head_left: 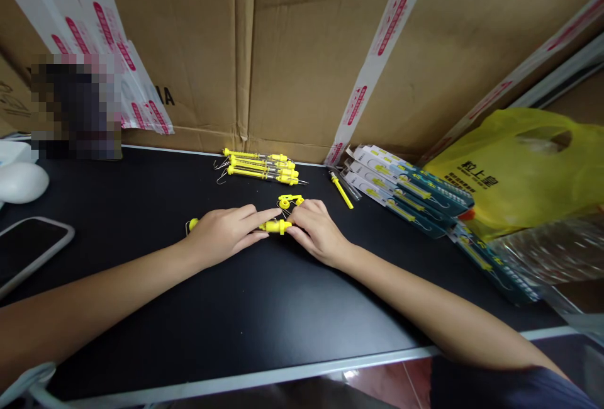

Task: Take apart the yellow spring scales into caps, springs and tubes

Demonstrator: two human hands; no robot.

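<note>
- The yellow tool (277,226) lies on the black tabletop (264,308), midway between both hands and just in front of a loose yellow piece (290,200).
- The left hand (226,231) lies along the tool's body. Its grip is narrow, with the fingers laid over the shaft, and the far end (192,224) pokes out by the wrist.
- The right hand (318,231) has a narrow grip too, its fingertips pinching the tool's near end.
- The work looks best done low, with the shaft braced against the tabletop so that only the right fingertips do the fine work.
- The wire hooks on the pile of like tools (259,167) suggest thin parts, so light, straight pressure seems wise.
- The packaged cards (406,192) lie well to the right.
</note>
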